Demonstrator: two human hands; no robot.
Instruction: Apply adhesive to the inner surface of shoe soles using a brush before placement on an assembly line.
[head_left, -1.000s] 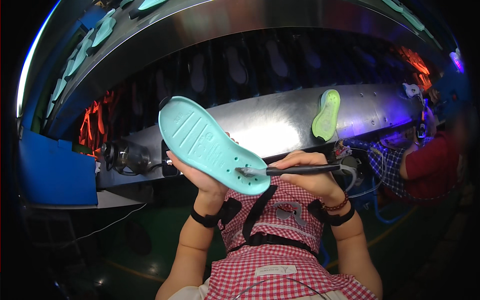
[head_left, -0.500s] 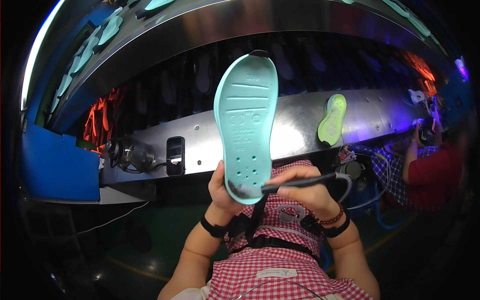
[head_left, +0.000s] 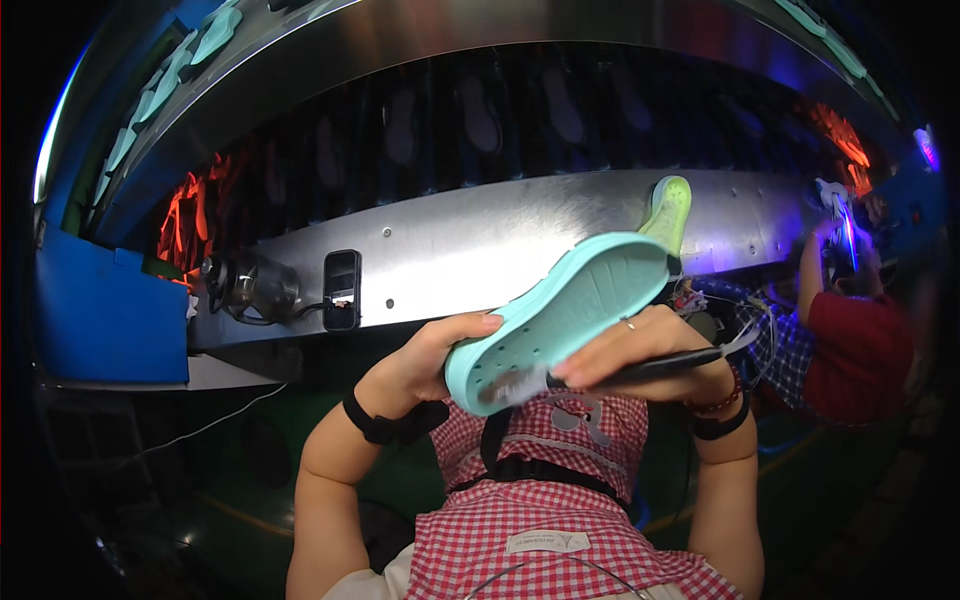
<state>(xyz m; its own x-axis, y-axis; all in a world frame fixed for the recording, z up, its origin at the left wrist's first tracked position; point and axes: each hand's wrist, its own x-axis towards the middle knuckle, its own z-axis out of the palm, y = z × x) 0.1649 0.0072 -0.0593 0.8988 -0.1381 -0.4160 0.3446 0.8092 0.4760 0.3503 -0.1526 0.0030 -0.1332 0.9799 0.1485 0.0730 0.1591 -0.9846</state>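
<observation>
Before a steel conveyor (head_left: 480,240), left hand (head_left: 425,360) grips a teal sole (head_left: 560,315); right hand (head_left: 640,350) pinches a brush (head_left: 640,370).

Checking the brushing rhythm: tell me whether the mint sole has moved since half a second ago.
Yes. The mint sole has swung from upright to slanting, its toe now toward the green sole on the steel rail.

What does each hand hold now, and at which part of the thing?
The left hand holds the mint-green shoe sole at its lower end. The right hand holds a dark brush by its handle, the brush tip touching the sole.
</observation>
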